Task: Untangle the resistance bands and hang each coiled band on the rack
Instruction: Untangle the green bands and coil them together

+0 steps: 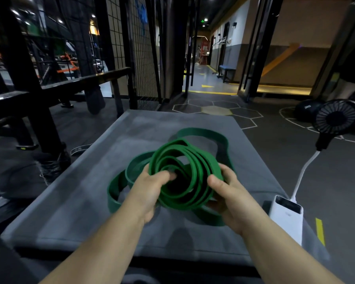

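Both hands grasp the green band (178, 158): my left hand (150, 191) hooks inside the coil, my right hand (228, 193) pinches its outer turns. Loose loops trail past my left; I should wind them in flat.

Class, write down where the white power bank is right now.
In the head view, the white power bank lies by the right edge of the grey mat, just right of the right hand.

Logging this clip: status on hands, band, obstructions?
Left hand and right hand both grip green band coil. Loose loops trail on grey mat. White power bank at mat's right edge, clear of hands.
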`<state>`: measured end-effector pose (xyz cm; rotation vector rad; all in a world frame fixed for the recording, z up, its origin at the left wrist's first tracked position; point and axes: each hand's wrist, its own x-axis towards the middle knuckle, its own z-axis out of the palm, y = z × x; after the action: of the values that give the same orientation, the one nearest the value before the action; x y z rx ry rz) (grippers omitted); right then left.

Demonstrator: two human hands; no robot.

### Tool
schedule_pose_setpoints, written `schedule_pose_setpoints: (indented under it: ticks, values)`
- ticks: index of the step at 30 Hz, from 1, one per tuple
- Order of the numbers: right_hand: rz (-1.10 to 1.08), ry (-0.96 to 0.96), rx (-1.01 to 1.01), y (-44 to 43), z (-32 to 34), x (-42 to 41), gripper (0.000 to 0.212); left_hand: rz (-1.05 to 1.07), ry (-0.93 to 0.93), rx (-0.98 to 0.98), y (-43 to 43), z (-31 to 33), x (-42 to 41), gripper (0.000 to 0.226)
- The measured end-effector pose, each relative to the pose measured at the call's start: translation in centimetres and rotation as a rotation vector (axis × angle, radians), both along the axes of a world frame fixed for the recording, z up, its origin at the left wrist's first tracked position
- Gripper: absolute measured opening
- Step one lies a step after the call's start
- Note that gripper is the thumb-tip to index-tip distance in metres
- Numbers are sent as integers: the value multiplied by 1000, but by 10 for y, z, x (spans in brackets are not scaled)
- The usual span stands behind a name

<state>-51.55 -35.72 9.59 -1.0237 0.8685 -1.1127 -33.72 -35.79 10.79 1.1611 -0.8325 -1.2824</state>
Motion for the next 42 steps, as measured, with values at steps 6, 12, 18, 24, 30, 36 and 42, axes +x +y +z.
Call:
schedule_pose_setpoints:
  ticks: [6,12,18,24,30,36,42]
  values:
    - [-84,260,-242,2,-3,5,75,25,-56,-1,5,-6,8,30]
    - [58,89,-243,5,-1,20,76,41,-63,-14,12,-5,9,28]
    - [264,-89,-134,1,1,20,86,71,-155,-62,20,6,25,27]
    - [282,-160,-181,4,4,24,97,-60,-245,-26,28,13,30,54]
    - [311,-317,-126,2,1,20,95,-153,-259,-33,25,12,39,58]
    - [333,-291,-55,-1,5,15,95,-45,-356,-80,25,12,35,37]
    - [228,23,-101,10,16,26,82,39,-654,-153,30,11,31,26]
